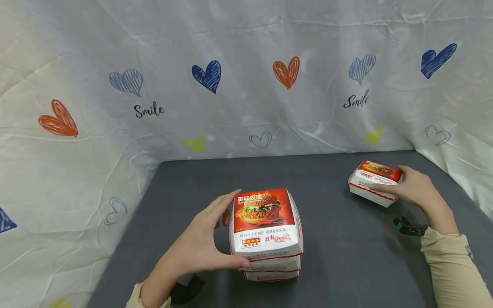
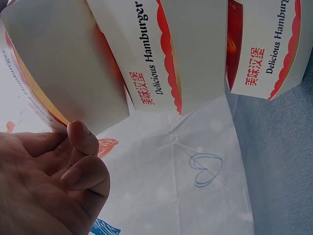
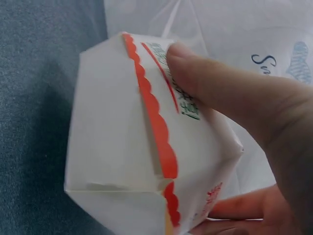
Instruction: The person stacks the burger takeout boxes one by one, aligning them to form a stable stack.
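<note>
Near the front middle of the table stands a stack of hamburger boxes (image 1: 272, 276), white with red scalloped edges; three show in the left wrist view. My left hand (image 1: 204, 241) grips the top hamburger box (image 1: 263, 224) from the left, thumb at its front edge and fingers at the far side. Farther back on the right, my right hand (image 1: 417, 188) holds another hamburger box (image 1: 370, 194) between thumb and fingers. Its thumb (image 3: 195, 73) lies along the printed side in the right wrist view. I cannot tell whether that box touches the table.
The dark grey tabletop (image 1: 327, 239) spreads under and between the boxes. Behind and to the left hangs a white cloth (image 1: 239, 111) printed with hearts and "Smile". A dark band (image 1: 410, 226) is at the right wrist, and another (image 1: 188, 291) at the left.
</note>
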### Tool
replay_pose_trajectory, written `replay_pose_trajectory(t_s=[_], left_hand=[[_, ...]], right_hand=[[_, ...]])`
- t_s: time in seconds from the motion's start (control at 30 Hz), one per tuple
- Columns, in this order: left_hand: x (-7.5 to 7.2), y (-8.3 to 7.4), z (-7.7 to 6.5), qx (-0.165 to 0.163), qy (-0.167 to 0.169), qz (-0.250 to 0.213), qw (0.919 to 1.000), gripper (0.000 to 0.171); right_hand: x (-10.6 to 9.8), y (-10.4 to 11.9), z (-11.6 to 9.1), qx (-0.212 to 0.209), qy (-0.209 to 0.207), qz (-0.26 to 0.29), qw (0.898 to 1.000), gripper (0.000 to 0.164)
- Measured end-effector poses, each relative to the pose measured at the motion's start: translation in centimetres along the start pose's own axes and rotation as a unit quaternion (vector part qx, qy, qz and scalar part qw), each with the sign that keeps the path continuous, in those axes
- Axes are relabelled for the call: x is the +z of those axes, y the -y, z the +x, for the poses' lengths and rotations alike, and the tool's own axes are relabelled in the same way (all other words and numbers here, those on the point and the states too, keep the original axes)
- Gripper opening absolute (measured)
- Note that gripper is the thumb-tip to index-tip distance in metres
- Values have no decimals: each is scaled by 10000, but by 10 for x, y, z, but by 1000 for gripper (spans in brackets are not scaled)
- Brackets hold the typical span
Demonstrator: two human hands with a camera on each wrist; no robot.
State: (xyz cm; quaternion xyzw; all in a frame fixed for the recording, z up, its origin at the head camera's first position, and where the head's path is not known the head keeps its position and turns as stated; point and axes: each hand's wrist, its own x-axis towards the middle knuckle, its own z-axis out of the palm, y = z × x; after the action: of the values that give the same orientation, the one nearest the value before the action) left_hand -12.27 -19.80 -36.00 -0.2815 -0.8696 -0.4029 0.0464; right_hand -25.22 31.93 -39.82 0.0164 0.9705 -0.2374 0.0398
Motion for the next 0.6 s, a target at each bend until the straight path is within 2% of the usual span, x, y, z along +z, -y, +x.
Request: replay_pose_trajectory(t_s=[0.17,0.4,0.6], left_hand=[[-1,1,0,-14,4,3,10000,119],[0,1,0,-3,6,37,10000,119],[0,1,0,25,-1,72,10000,119]], right_hand=[[2,4,0,16,-455,86,9989,125],[4,10,-2,-217,-1187,427,9918,119],[4,15,-3,-148,-1492,671,9864,120]])
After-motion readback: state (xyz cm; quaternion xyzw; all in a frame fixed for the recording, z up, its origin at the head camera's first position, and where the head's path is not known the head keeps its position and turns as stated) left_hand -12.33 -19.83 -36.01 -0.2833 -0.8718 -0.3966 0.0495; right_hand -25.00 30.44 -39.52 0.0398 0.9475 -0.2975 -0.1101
